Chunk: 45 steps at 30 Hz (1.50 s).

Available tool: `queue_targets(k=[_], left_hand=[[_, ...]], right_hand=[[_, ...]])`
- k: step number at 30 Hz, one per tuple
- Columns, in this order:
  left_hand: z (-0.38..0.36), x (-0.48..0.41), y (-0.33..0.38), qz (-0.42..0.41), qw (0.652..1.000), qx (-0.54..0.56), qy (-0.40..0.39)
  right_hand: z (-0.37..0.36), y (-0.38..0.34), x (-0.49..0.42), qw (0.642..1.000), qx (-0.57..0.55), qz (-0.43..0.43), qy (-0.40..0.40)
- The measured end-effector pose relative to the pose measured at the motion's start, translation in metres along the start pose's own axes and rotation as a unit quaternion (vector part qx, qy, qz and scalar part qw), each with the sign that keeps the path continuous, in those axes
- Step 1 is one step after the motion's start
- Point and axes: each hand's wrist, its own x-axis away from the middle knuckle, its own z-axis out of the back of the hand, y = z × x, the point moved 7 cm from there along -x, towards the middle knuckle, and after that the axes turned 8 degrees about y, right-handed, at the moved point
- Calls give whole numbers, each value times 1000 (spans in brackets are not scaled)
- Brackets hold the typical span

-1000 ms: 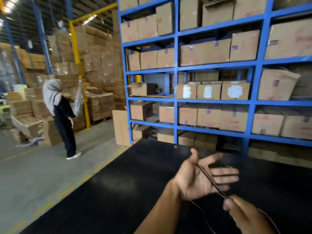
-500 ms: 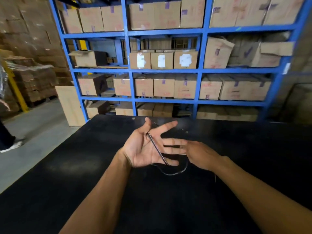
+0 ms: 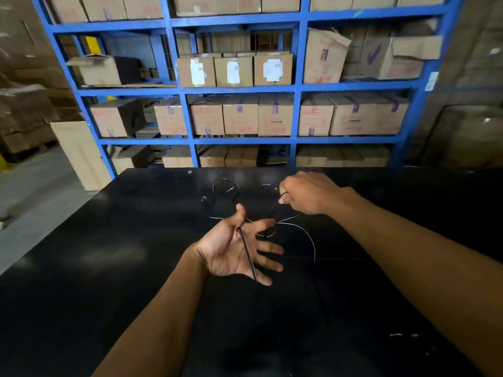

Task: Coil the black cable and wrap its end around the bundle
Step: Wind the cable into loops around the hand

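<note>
A thin black cable runs across the palm of my left hand, from the thumb's base down past the little finger. That hand is palm up with fingers spread, the thumb pressing the cable. My right hand is farther back and to the right, fingers pinched on another stretch of the same cable. Between the hands the cable loops over the black table, and a loose tangle lies behind my left hand. The cable is hard to follow against the dark surface.
Blue steel shelving full of cardboard boxes stands just beyond the table's far edge. A tall carton sits on the concrete floor at the left.
The view turned right and down, so the person at the left left the frame. My right hand moved from beside my left fingers up and away to the right, drawing cable with it.
</note>
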Motion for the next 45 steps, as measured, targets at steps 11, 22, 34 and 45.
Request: queue_targets(k=[11,22,34,45], left_hand=[[13,-27,30,-95,981,117,126],[8,-34,44,-127,982,106,93],[-14,-16,21,-27,989,51,-140],[-25,-15,-49,112,965,-39,-235]], right_hand=[[-8,4,45,961,-257,-103,-1],[-74,-16,109,876,-442,-139,-133],[-132,-14,92,927,-319,-130,-147],[-53,45,41,987,-70,-122,-77]])
